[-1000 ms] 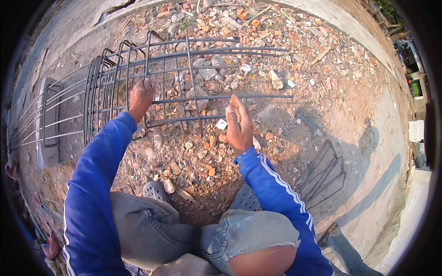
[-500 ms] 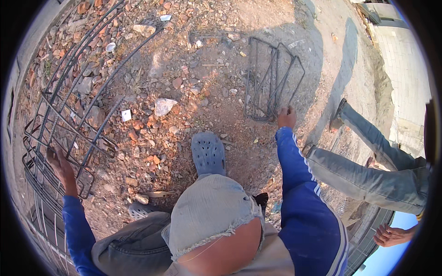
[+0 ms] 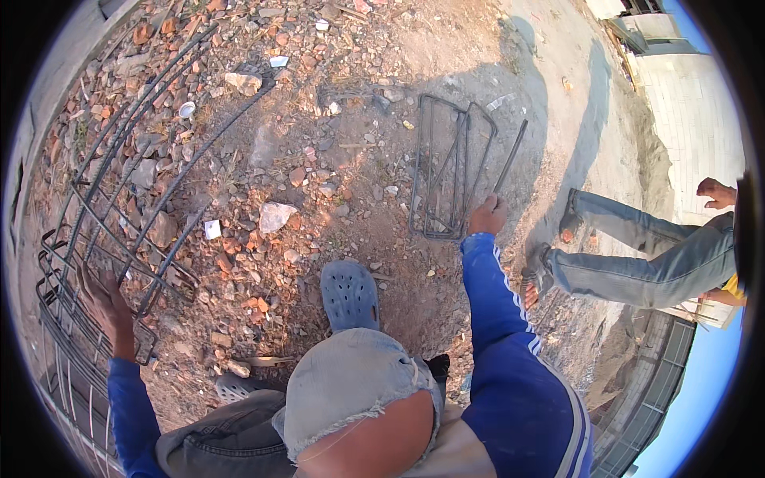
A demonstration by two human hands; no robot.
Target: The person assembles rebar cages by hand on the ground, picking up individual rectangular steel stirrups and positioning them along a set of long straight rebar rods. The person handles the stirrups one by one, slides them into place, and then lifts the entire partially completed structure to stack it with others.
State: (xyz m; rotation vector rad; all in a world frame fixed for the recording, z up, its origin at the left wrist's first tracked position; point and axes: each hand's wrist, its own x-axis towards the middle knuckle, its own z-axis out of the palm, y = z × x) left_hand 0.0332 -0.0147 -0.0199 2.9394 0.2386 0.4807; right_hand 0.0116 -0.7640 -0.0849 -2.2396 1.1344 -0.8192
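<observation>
My right hand (image 3: 487,217) is closed round the near end of a steel rebar stirrup (image 3: 511,157), which is tipped up and looks like a single dark rod edge-on. Just left of it, more bent rebar stirrups (image 3: 415,167) lie overlapping on the dirt. On the far left my left hand (image 3: 103,307) rests with fingers stretched out against a bundle of stirrups around long ribbed bars (image 3: 171,187). Whether its fingertips press on a bar is hard to see.
Broken brick and stones (image 3: 277,217) cover the ground ahead. My blue clog (image 3: 349,295) stands in the middle, below my bent knee (image 3: 351,370). At right another person in jeans (image 3: 629,279) stands close, one hand (image 3: 715,193) raised. A pale wall (image 3: 689,103) is behind.
My right hand has taken hold of one stirrup and tilted it up off the others. My left hand has stayed by the bundle. The other person's feet have shifted.
</observation>
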